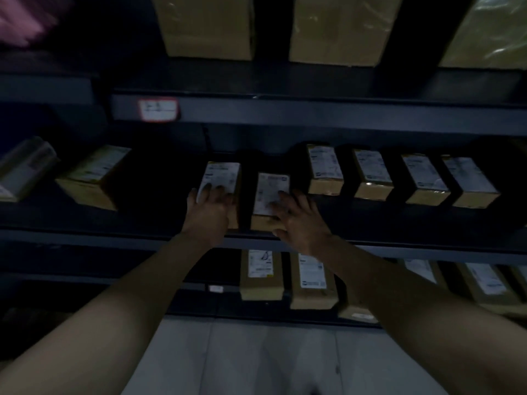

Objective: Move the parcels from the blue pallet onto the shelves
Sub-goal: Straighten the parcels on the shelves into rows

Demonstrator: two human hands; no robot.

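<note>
The room is dark. A dark rack of shelves fills the view, and a pale floor (pixel 256 352) shows below it.

On the top shelf (pixel 285 115) stand three big brown boxes (pixel 205 24). A white tag (pixel 158 109) with a red rim is stuck on this shelf's front edge, near the left.

The middle shelf (pixel 114 235) holds small brown parcels with white labels on top. Two lie at the left end (pixel 94 175). Four stand in a row toward the right end (pixel 325 169), each a little apart from the next.

Near the middle of this shelf, close to its front edge, two more lie side by side. The left hand (pixel 208 212) rests on the left parcel (pixel 221 173). Its grip is spread, with flat fingers on the label and the thumb out to the left. The right hand (pixel 299 220) rests on the right parcel (pixel 271 189). Its grip is spread too, with fingers on the label and the thumb by the front face.

On the bottom shelf (pixel 199 310) more labelled parcels (pixel 261 275) sit at the front edge, partly hidden by the right arm.
</note>
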